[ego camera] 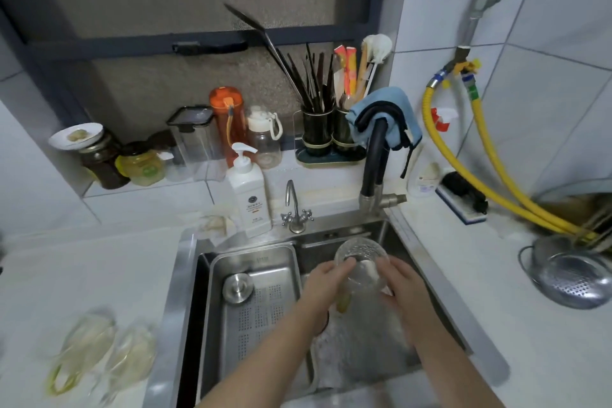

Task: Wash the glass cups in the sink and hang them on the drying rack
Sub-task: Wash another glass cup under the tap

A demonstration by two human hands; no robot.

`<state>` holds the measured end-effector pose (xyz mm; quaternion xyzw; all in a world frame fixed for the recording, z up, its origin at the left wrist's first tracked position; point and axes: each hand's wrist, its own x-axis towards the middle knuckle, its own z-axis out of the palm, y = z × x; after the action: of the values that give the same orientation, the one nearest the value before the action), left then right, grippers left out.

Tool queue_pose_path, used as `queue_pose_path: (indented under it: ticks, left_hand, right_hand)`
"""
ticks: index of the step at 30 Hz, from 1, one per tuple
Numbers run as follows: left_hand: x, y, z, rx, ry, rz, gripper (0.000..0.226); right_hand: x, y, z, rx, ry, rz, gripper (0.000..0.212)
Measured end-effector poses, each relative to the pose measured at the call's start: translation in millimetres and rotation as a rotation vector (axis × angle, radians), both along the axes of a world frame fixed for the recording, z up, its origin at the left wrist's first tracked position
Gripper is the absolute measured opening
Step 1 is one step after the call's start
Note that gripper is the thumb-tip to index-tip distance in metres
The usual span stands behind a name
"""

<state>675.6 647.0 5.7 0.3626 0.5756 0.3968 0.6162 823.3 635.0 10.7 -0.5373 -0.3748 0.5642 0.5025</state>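
Clear glass cup [361,263] is held tilted above the steel sink [188,275], its mouth toward the camera; the left hand [323,286] curls fingers on its left rim; the right hand [402,285] wraps its right side; two blurred glass cups [106,349] lie on the left counter.

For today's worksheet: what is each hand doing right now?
Left hand: grips the clear textured glass cup.
Right hand: grips the same cup.
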Motion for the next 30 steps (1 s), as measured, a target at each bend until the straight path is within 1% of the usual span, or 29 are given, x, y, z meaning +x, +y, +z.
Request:
queue_pose_path:
  ticks: [4,7,12,16,18,20,22,25,28,29,30]
  left_hand:
    - [6,-13,5,0.045,0.028,0.025,0.029]
    - [9,-21,9,0.073,0.035,0.010,0.035]
    - [17,-34,13,0.031,0.023,0.044,0.041]
    - [20,-51,15,-0.004,-0.098,0.146,0.035]
    - [14,-59,12,-0.002,-0.102,0.198,0.040]
    - [3,-71,11,0.002,-0.120,0.280,0.045]
    - [-11,-84,14,0.013,-0.167,0.372,0.044]
    - [-39,-109,19,0.035,-0.191,0.488,0.043]
    - [-69,-136,26,0.085,-0.207,0.590,0.061]
    - [-80,-146,28,0.101,-0.212,0.616,0.057]
    - [-91,-155,30,0.112,-0.211,0.652,0.044]
  right_hand:
    - [4,-12,6,-0.013,-0.014,0.007,0.025]
    - [9,-18,8,-0.045,-0.026,0.029,0.035]
    - [18,-23,15,-0.059,-0.009,0.059,0.031]
    - [18,-30,22,0.000,-0.055,0.127,0.012]
    - [13,-32,23,0.026,-0.083,0.158,0.004]
    - [3,-33,25,0.051,-0.108,0.211,0.009]
    - [-13,-35,26,0.048,-0.098,0.280,0.013]
    - [-45,-43,29,0.066,-0.117,0.408,0.013]
    - [-80,-53,32,0.070,-0.090,0.526,0.022]
    - [-93,-59,35,0.064,-0.074,0.572,0.022]
    - [-107,-64,36,0.059,-0.055,0.612,0.022]
